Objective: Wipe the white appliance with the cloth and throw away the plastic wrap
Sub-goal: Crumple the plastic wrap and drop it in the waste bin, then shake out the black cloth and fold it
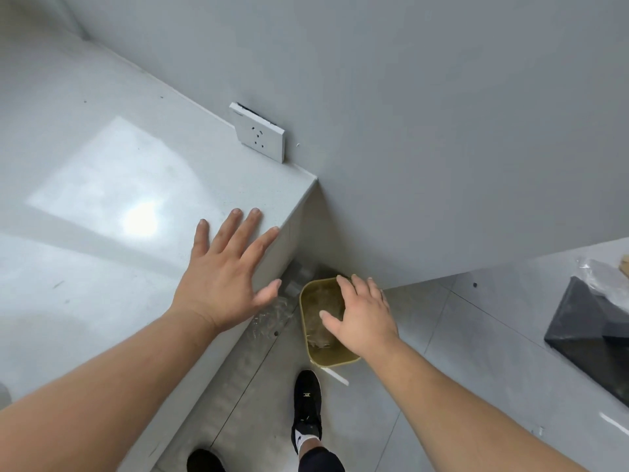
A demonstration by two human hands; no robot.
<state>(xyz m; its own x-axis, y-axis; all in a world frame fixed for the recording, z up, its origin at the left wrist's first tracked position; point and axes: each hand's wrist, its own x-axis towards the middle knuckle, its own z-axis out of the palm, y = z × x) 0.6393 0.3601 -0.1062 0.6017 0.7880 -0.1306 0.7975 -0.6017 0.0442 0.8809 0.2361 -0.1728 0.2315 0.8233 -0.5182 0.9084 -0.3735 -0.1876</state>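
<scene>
Below the counter's end, on the tiled floor: one yellow bin [332,357], open-topped, set against the grey wall [442,131]. Contents: crumpled clear plastic wrap [318,310], lying inside; more clear film [272,318] shows just outside the bin's left rim, beside the counter's side, and whether this is a second piece or a trailing end cannot be told. Right hand [364,318]: above the bin mouth, fingers spread and slack, gripping nothing. Left hand [226,270]: flat and open over the counter [102,199] near its corner, empty. White appliance and cloth: not in view. Other items: wall socket [260,134] above the counter; black shoe [306,410] just short of the bin; dark object [589,335] with further film at right edge. Risks, by judgement: light wrap may spring back up and slide over the rim; film outside may be left behind uncollected; the near foot could nudge the bin as the person straightens.
</scene>
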